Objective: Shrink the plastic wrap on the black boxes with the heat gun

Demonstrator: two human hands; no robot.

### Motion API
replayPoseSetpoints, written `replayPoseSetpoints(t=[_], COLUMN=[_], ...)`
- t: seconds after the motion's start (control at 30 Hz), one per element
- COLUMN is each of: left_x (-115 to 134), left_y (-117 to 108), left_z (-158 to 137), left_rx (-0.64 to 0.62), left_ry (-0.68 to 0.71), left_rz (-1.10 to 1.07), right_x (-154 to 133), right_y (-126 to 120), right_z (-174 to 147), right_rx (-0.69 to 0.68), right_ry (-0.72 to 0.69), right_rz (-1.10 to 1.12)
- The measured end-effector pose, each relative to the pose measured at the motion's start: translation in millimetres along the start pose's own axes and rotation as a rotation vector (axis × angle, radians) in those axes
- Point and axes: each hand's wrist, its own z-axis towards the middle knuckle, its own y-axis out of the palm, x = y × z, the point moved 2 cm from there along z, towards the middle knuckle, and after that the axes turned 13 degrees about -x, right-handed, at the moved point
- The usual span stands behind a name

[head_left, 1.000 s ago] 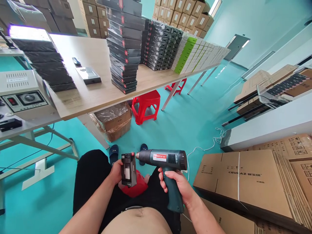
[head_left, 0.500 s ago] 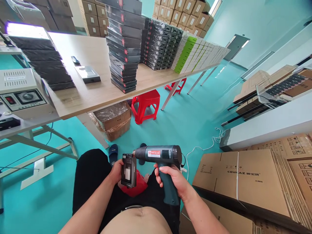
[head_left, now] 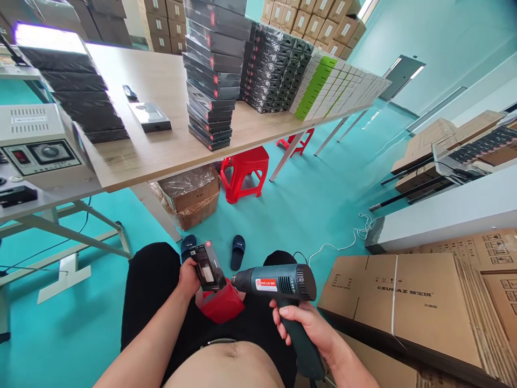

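My left hand (head_left: 189,277) grips a small black product box (head_left: 209,268) by its left edge; the box is tilted and has a pale picture on its front. In my right hand (head_left: 301,323) is a dark green heat gun (head_left: 278,282), held by its handle. Its nozzle points left, at the lower right side of the box, with a small gap between them. Under the box, between my legs, shows a red stool seat (head_left: 222,307).
A wooden table (head_left: 161,156) carries a tall stack of black boxes (head_left: 214,81), wrapped black boxes and white-green boxes. A beige control unit (head_left: 44,143) stands left. Large cartons (head_left: 383,302) lie at right. Slippers (head_left: 238,252) and a red stool (head_left: 245,170) are on the floor.
The heat gun has moved right and down, away from the box. The box has tilted, its top leaning left, and shifted slightly left and up.
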Motion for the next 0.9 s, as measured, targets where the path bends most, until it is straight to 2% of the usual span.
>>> replayPoseSetpoints(t=[0.17, 0.27, 0.33, 0.4, 0.57, 0.67, 0.73, 0.9], left_x=[0, 0, -1, -1, -5, -7, -8, -9], left_y=[-1, -4, -5, -5, 4, 11, 12, 13], left_z=[1, 2, 2, 2, -4, -8, -9, -9], left_rx=[0.023, -0.01, -0.034, -0.072, -0.219, -0.302, -0.293, -0.234], left_ry=[0.01, -0.014, -0.022, 0.004, 0.181, 0.24, 0.246, 0.218], left_rz=[0.003, -0.005, 0.012, 0.107, 0.476, 0.762, 0.84, 0.692], right_x=[10, 13, 13, 11, -2, -8, -11, -10], right_y=[9, 11, 12, 9, -6, -11, -13, -14], right_z=[6, 8, 8, 8, 7, 6, 6, 10], right_rx=[-0.025, -0.006, -0.052, -0.065, 0.081, 0.067, 0.066, 0.08], right_ry=[-0.011, -0.029, -0.002, 0.002, -0.092, -0.12, -0.122, -0.111], right_rz=[0.029, 0.029, 0.033, 0.038, 0.146, 0.166, 0.148, 0.112])
